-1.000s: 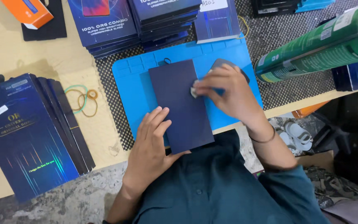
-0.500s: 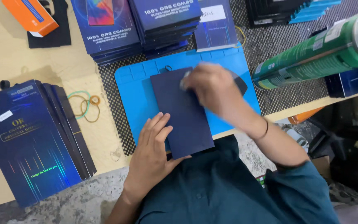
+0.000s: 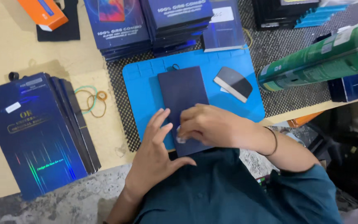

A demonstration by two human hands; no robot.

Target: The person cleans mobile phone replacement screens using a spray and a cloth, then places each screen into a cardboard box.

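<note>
Head view
Thing in hand: a dark navy flat panel (image 3: 184,99) lies on the blue work mat (image 3: 141,89), long axis running away from the person, its near end under both hands.
Right hand (image 3: 212,124): rests on the panel's near end, fingers (image 3: 186,129) drawn together on a small pale bit at the panel's near left edge; what that bit is cannot be told.
Left hand (image 3: 156,151): flat and spread just left of the panel's near corner, fingers apart, clamped on nothing; thumb reaches under the near edge.
Key relation: the panel stretches forward from the fingers; the right hand is the nearer to it.
Small tool: a dark wedge-shaped scraper with a pale edge (image 3: 233,84), on the mat right of the panel, apart from it.
Packages: a fanned stack of dark blue flat boxes (image 3: 38,132) at left on the tabletop (image 3: 5,54); more blue boxes piled (image 3: 146,20) beyond the mat; an orange box (image 3: 43,13) far left.
Other: a green cylinder (image 3: 320,56) lying at right; rubber bands (image 3: 91,99) between the left stack and the mat.
</note>
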